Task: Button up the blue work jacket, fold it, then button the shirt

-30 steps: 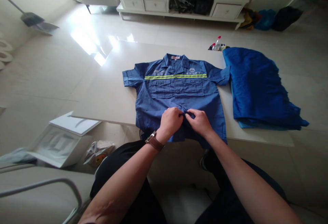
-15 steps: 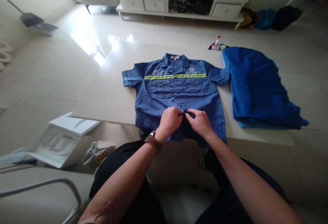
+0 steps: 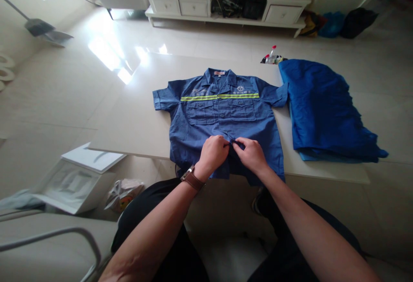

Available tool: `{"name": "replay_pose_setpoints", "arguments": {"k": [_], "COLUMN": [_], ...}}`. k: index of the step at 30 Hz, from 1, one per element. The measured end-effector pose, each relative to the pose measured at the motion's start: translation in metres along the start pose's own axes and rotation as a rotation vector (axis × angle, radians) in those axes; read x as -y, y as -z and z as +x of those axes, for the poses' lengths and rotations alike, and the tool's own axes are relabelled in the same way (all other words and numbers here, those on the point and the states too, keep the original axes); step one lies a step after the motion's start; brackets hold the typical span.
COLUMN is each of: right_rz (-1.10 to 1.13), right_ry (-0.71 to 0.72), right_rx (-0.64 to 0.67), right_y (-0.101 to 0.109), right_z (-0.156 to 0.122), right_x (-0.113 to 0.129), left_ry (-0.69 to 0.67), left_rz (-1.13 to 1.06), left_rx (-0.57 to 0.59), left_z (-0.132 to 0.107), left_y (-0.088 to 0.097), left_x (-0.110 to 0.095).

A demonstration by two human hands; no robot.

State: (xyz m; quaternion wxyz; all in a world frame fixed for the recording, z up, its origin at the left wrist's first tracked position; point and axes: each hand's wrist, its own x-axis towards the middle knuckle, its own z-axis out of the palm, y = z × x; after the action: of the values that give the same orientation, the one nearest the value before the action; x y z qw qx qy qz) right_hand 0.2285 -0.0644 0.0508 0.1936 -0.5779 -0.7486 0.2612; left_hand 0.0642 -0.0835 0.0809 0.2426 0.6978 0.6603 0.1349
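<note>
A blue short-sleeved work shirt (image 3: 219, 114) lies spread face up on a pale table (image 3: 129, 118), collar to the far side, with a yellow reflective stripe across its chest. My left hand (image 3: 212, 155), wearing a brown-strapped watch, and my right hand (image 3: 252, 156) meet low on the shirt's front opening. Both pinch the placket edges between finger and thumb. My fingers hide whatever fastening is there. To the right of the shirt, a folded bright blue garment (image 3: 324, 110) lies on the table, touching the sleeve tip.
Small bottles (image 3: 272, 56) stand at the table's far edge. A white box (image 3: 75, 185) and a plastic bag (image 3: 123, 195) lie on the floor left of my knees. A sofa arm (image 3: 48, 239) is at lower left. A white cabinet (image 3: 222, 2) stands beyond the table.
The hands stay at the same place on the placket, with only slight finger shifts. The whole scene sits slightly further left in the view, as the camera has moved a little.
</note>
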Motion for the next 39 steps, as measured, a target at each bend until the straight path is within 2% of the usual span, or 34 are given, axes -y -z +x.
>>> {"name": "replay_pose_setpoints", "arguments": {"k": [27, 39], "right_rz": [0.05, 0.034], "right_ry": [0.037, -0.022], "right_rx": [-0.006, 0.011], "right_y": [-0.0003, 0.0002], "right_z": [0.0004, 0.0], "right_x": [-0.0019, -0.0016], "left_ry": [-0.007, -0.041], "left_rz": [0.003, 0.004], "left_rx": [-0.007, -0.039], "left_z": [-0.0011, 0.0003], "left_y": [0.0024, -0.0001], "left_x": [0.0014, 0.0023]}}
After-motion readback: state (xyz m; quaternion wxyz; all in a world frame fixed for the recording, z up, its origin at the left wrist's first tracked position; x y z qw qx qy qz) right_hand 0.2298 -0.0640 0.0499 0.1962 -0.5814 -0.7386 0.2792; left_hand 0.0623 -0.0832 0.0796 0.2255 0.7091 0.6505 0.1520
